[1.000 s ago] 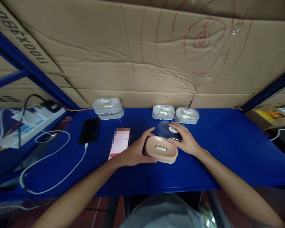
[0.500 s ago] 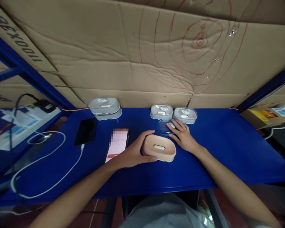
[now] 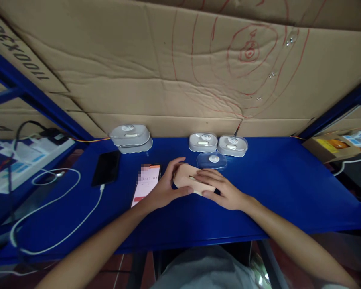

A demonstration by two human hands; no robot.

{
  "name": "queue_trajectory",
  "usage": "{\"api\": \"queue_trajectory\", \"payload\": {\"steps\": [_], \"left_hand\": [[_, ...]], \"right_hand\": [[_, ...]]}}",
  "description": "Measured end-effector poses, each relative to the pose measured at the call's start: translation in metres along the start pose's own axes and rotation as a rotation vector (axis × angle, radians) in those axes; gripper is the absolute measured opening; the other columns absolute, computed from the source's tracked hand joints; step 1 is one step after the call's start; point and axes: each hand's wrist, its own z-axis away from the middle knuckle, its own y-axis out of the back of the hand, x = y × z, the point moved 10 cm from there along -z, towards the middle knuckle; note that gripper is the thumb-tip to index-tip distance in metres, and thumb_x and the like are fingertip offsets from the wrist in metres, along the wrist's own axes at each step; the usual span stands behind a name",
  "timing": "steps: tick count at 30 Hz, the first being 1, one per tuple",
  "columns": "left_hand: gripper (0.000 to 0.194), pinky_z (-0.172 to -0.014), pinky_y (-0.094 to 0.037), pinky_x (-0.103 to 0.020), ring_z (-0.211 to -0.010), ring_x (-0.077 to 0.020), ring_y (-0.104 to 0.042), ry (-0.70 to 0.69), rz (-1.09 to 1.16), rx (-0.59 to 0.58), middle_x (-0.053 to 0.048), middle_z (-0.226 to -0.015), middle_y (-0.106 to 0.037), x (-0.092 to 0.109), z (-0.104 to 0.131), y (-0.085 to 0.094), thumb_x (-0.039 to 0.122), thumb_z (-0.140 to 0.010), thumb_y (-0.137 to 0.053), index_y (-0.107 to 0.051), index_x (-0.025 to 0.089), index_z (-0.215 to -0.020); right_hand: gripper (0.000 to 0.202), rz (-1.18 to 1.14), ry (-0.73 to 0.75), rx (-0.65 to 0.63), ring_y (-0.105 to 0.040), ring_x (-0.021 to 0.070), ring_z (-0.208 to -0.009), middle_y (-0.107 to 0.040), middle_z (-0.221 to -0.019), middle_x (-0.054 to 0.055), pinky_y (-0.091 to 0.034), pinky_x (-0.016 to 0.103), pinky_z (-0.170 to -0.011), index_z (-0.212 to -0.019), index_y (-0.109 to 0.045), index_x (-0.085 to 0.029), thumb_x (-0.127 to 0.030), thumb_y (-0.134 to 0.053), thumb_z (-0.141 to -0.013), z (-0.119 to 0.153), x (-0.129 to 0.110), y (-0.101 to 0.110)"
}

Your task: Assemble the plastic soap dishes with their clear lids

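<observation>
A beige soap dish (image 3: 183,175) with a pale slot-shaped insert is held between my two hands above the blue table. My left hand (image 3: 164,190) grips its left end, thumb along the near side and fingers behind. Over the right end lies my right hand (image 3: 228,193), its fingers across the top and its thumb on the near side. That hand hides much of the dish's right part. Just behind them a clear plastic lid (image 3: 203,161) with a round white sticker lies on the table.
Two grey soap dishes with clear lids (image 3: 198,143) (image 3: 237,149) stand at the back, and a stack of grey ones (image 3: 130,140) is farther left. A lit phone (image 3: 146,184), a dark phone (image 3: 106,168) on a white cable, a power strip (image 3: 33,164) and a cardboard box (image 3: 321,152) flank the work area.
My right hand has left the clear lid and come toward me onto the beige soap dish. The dish has shifted slightly left and up and is tilted differently, still in my left hand.
</observation>
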Motion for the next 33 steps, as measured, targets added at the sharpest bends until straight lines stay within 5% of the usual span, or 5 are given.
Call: {"api": "queue_trajectory", "payload": {"steps": [4, 11, 18, 26, 33], "left_hand": [[0.105, -0.120, -0.045, -0.059, -0.148, -0.0394, -0.050, -0.028, 0.035, -0.079, -0.015, -0.159, -0.048, 0.002, -0.002, -0.001, 0.049, -0.081, -0.092, -0.026, 0.036, -0.162], [0.104, -0.124, -0.033, -0.065, -0.153, -0.0450, -0.043, -0.039, -0.517, -0.337, -0.013, -0.166, -0.046, -0.001, 0.011, -0.007, 0.037, -0.077, -0.094, -0.037, 0.037, -0.165], [0.120, -0.126, -0.022, -0.072, -0.158, -0.0496, -0.033, -0.047, -0.660, -0.418, -0.015, -0.174, -0.035, -0.010, 0.024, -0.009, 0.041, -0.073, -0.095, -0.025, 0.041, -0.171], [0.093, -0.125, -0.039, -0.057, -0.150, -0.0400, -0.048, -0.106, -0.356, -0.177, -0.013, -0.165, -0.047, 0.020, 0.004, 0.007, 0.047, -0.086, -0.086, -0.036, 0.034, -0.162], [0.103, -0.111, -0.054, -0.052, -0.142, -0.0363, -0.056, 0.035, 0.116, -0.003, -0.012, -0.157, -0.049, 0.003, -0.005, 0.013, 0.043, -0.077, -0.094, -0.031, 0.036, -0.157]], "right_hand": [[0.045, -0.049, -0.109, 0.141, -0.063, 0.0295, -0.142, -0.066, -0.152, 0.011, -0.052, 0.053, -0.119, -0.151, -0.062, -0.030, -0.045, -0.054, -0.110, 0.003, 0.014, 0.026], [0.050, 0.317, -0.152, -0.008, -0.050, 0.0340, -0.153, -0.058, -0.161, 0.007, -0.040, 0.066, -0.125, -0.157, -0.054, -0.040, -0.036, -0.061, -0.107, 0.058, 0.019, 0.052], [0.073, 0.534, -0.287, -0.033, -0.037, 0.0399, -0.161, -0.042, -0.173, 0.009, -0.028, 0.077, -0.126, -0.167, -0.036, -0.041, -0.045, -0.068, -0.102, 0.114, 0.031, 0.057], [0.066, 0.422, -0.356, 0.064, -0.051, 0.0412, -0.150, -0.055, -0.161, 0.016, -0.046, 0.068, -0.119, -0.154, -0.057, -0.031, -0.058, -0.074, -0.096, 0.078, 0.050, 0.074], [0.056, 0.115, -0.355, 0.378, -0.061, 0.0336, -0.138, -0.063, -0.149, 0.013, -0.051, 0.058, -0.118, -0.153, -0.053, -0.029, -0.060, -0.054, -0.106, 0.025, 0.027, 0.086]]}}
